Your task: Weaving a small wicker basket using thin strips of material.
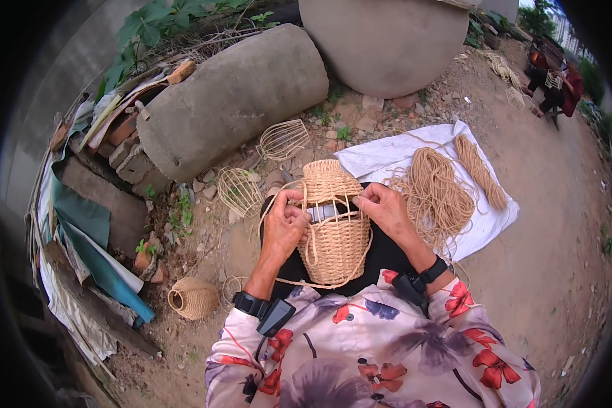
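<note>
A half-woven basket of tan twisted cord rests upright on my lap. Its lower body and its top band are woven, and bare pale ribs show in the gap between them. At the gap's left side, my left hand has its fingers closed in a pinch on the cord, which loops up beside the basket. Thumb and fingertips of my right hand pinch the basket's right edge at the gap, by the ribs. A pale grey piece shows inside through the opening.
On a white sheet to the right lie a loose cord heap and a twisted cord bundle. Two bare rib frames and a small woven basket lie left. A concrete cylinder lies beyond; another person sits far right.
</note>
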Tool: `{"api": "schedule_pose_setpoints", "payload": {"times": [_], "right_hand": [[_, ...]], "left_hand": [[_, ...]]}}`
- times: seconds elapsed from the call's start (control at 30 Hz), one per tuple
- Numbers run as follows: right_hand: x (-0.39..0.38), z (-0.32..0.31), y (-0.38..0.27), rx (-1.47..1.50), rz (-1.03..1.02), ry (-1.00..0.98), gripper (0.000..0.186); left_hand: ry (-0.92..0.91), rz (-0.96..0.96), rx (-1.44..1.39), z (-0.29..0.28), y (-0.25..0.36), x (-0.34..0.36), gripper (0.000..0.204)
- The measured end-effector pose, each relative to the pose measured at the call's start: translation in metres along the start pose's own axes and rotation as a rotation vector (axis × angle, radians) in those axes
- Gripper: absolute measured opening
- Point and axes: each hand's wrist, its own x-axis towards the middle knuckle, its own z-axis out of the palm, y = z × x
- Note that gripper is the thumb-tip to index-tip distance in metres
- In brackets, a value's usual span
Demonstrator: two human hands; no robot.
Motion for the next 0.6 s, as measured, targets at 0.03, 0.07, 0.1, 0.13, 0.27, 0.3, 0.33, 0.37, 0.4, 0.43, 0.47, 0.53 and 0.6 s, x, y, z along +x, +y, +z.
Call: {"api": "schedule_pose_setpoints", "payload": {"times": [0.03, 0.07, 0.1, 0.13, 0.27, 0.3, 0.33, 0.37, 0.4, 0.43, 0.47, 0.53, 0.6], "right_hand": [[0.002, 0.002, 0.0, 0.008, 0.016, -0.02, 0.026], [0.002, 0.004, 0.0, 0.014, -0.003, -0.018, 0.021], [0.005, 0.004, 0.001, 0.015, -0.001, -0.018, 0.021], [0.008, 0.005, 0.002, -0.008, -0.003, -0.037, 0.02], [0.009, 0.006, -0.003, -0.01, 0.041, -0.061, 0.019], [0.009, 0.006, 0.0, -0.009, 0.042, -0.059, 0.019], [0.009, 0.005, 0.007, 0.048, 0.043, -0.06, 0.019], [0.009, 0.005, 0.013, 0.105, 0.043, -0.059, 0.018], [0.01, 0.005, 0.016, 0.107, 0.048, -0.052, 0.018], [0.012, 0.007, 0.017, 0.1, 0.036, -0.053, 0.018], [0.013, 0.008, 0.017, 0.094, 0.025, -0.055, 0.018], [0.012, 0.008, 0.015, 0.115, 0.056, -0.063, 0.018], [0.01, 0.006, 0.014, 0.134, 0.094, -0.062, 0.018]], "left_hand": [[-0.004, 0.014, -0.024, -0.001, -0.001, 0.001, 0.033], [-0.008, 0.027, -0.048, -0.001, -0.002, 0.001, 0.034], [-0.009, 0.025, -0.048, -0.001, -0.003, 0.001, 0.034], [0.027, 0.009, -0.036, -0.001, -0.004, 0.002, 0.036], [0.141, 0.028, -0.224, -0.01, -0.021, 0.001, 0.04], [0.18, 0.008, -0.392, -0.014, -0.022, 0.0, 0.04], [0.195, 0.022, -0.558, -0.02, -0.016, -0.002, 0.035], [0.182, 0.02, -0.557, -0.026, -0.008, -0.005, 0.035], [0.023, -0.053, -0.904, -0.034, -0.001, -0.012, 0.03], [-0.14, -0.129, -1.247, -0.043, 0.002, -0.017, 0.026], [-0.256, -0.149, -1.298, -0.053, -0.001, -0.022, 0.021], [-0.346, -0.071, -1.23, -0.09, -0.024, -0.026, 0.017], [-0.153, 0.018, -1.273, -0.141, -0.057, -0.025, 0.017]]}}
